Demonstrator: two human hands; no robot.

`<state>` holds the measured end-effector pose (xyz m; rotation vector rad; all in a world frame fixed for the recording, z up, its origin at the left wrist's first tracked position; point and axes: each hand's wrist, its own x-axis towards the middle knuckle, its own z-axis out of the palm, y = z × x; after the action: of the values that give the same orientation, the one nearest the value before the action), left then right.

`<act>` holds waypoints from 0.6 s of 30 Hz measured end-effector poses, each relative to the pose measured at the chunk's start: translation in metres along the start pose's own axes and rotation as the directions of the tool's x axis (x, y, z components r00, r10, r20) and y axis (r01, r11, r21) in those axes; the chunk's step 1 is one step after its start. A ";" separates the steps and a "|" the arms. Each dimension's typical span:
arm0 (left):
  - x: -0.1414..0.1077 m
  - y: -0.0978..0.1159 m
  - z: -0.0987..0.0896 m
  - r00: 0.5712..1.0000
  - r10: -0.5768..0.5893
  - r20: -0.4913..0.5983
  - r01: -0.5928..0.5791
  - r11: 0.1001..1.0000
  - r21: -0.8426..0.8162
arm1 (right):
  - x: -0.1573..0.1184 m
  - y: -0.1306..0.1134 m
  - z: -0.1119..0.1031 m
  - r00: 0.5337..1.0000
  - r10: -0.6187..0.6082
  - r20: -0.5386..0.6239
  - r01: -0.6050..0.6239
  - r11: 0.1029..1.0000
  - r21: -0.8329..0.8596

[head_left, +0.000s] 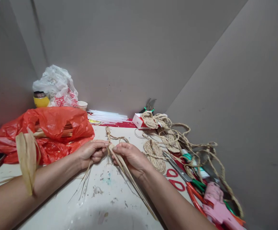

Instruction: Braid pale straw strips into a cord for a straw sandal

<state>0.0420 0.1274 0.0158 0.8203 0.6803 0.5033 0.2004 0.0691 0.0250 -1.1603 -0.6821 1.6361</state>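
Pinching tight, the left hand (92, 152) and right hand (130, 157) both close their fingers on the straw braid (109, 137), which sits on the white table (105, 204) just left of the woven coils (154, 155). Loose strips (129, 179) trail back from the braid. If a finger slips, the twist could come undone. The scissors (182, 175) beyond the coils could poke an arm.

A red plastic bag (55, 127) lies to my left; red-handled scissors (177, 179) and a pink glue gun (219, 207) lie to my right.
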 end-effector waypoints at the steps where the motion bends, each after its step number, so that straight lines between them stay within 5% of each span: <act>1: 0.000 0.000 0.000 1.000 -0.005 0.001 0.005 1.000 -0.001 | 0.001 -0.001 -0.002 1.000 -0.003 0.006 0.003 1.000 -0.009; 18: 0.001 0.002 -0.001 0.999 -0.020 0.030 0.019 0.999 0.040 | 0.000 -0.006 0.000 0.984 -0.166 -0.070 0.123 0.903 -0.411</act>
<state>0.0415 0.1298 0.0169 0.8561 0.6717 0.4604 0.2026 0.0711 0.0301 -1.4400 -1.0497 1.3319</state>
